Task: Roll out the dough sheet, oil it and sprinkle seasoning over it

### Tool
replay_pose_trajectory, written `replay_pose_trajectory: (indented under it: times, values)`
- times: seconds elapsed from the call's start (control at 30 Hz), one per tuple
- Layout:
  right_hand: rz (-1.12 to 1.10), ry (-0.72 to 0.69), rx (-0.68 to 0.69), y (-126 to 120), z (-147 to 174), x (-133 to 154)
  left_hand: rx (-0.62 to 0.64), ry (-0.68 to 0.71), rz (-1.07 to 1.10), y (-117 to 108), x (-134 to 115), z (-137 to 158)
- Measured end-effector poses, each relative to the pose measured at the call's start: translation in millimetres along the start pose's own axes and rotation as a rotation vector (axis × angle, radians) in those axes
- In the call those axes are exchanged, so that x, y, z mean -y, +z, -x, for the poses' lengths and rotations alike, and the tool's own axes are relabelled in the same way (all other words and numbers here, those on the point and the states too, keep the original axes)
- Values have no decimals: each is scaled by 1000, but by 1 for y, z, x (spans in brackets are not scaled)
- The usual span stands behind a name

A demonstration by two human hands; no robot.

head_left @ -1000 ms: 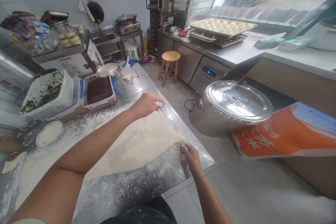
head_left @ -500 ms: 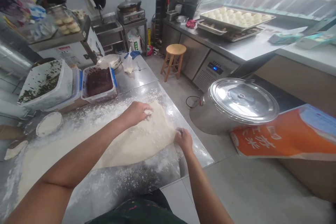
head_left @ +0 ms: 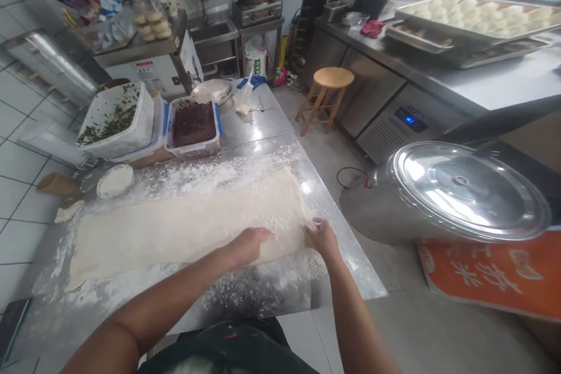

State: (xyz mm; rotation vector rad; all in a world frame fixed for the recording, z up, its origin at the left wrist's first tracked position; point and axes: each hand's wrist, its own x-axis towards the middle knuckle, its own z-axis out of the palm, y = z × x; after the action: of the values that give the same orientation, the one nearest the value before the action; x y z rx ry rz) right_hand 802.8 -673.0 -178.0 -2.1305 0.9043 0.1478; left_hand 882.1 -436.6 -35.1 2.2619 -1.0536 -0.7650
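Note:
A long, pale, rolled-out dough sheet (head_left: pixel 175 225) lies across the floured steel table (head_left: pixel 280 304). My left hand (head_left: pixel 249 245) is over its near edge towards the right end, fingers bent and drawn together on the dough; the fingertips are partly hidden. At the sheet's right end, my right hand (head_left: pixel 324 238) has its fingers curled round the dough's edge, thumb side towards the sheet. Loose flour (head_left: pixel 197 174) is scattered behind the dough and in front of it.
Behind the dough stand a tub of dark red paste (head_left: pixel 193 124) and a white tub with chopped greens (head_left: pixel 116 120). A round dish of flour (head_left: pixel 115 181) sits at left. Beyond the table's right edge are a lidded steel pot (head_left: pixel 442 198), an orange sack (head_left: pixel 495 274) and a wooden stool (head_left: pixel 333 78).
My left hand has moved from the sheet's far right part to its near edge. My right hand stays at the right end. The view has turned left, showing more of the sheet.

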Motion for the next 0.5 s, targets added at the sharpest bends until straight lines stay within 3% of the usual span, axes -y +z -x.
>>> replay_pose_trajectory:
  times: [0.07, 0.13, 0.23, 0.4, 0.5]
  values:
    - [103, -68, -21, 0, 9, -2, -116, -93, -52, 12, 29, 17]
    - [227, -191, -187, 2, 17, -2, -253, -212, -125, 15, 56, 33]
    - [335, -394, -357, 17, 19, 16, -289, -279, -287, 27, 82, 46]
    - [340, -705, -168, 89, 37, 86, -272, -193, -421, 61, 94, 56]
    - [299, -1012, -41, 147, 86, 122, -371, -324, -447, 52, 119, 101]
